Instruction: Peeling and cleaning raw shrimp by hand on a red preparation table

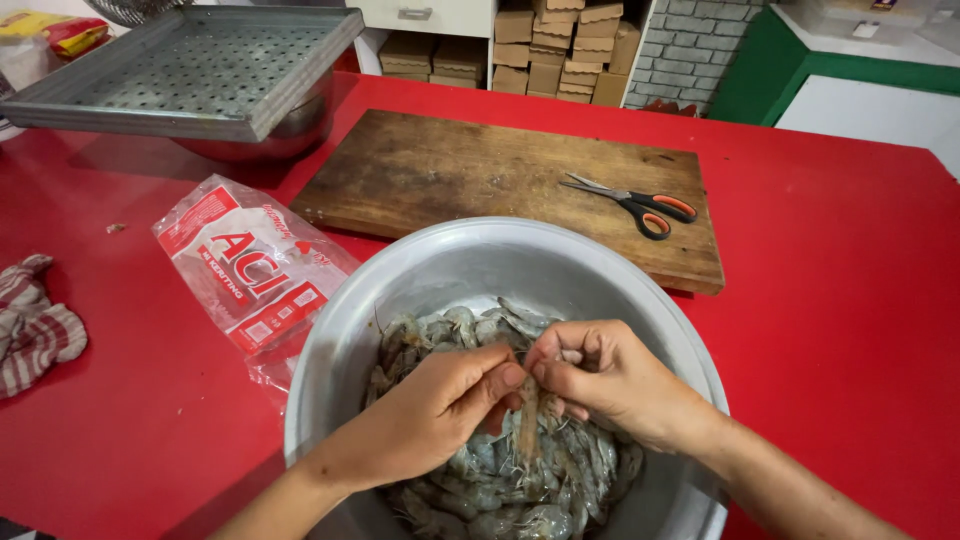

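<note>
Red table (pixel 830 300): it is carrying everything here, spreading across the whole view.
Perforated metal tray (pixel 190 70): it is sitting on a steel pot at the far left.
Wooden cutting board (pixel 450 180): it is lying just behind the bowl, with orange-handled scissors (pixel 640 204) resting on its right part.
Metal bowl (pixel 470 262): it is holding a heap of raw grey shrimp (pixel 520 480).
Plastic bag (pixel 250 270): it is lying flat, touching the bowl's left side.
Striped cloth (pixel 35 325): it is lying crumpled at the left edge.
Left hand (pixel 425 410): its thumb and fingertips are pinching a single shrimp (pixel 527 425) over the bowl.
Right hand (pixel 600 375): its fingers are curling in, pinching the same shrimp's upper end.
</note>
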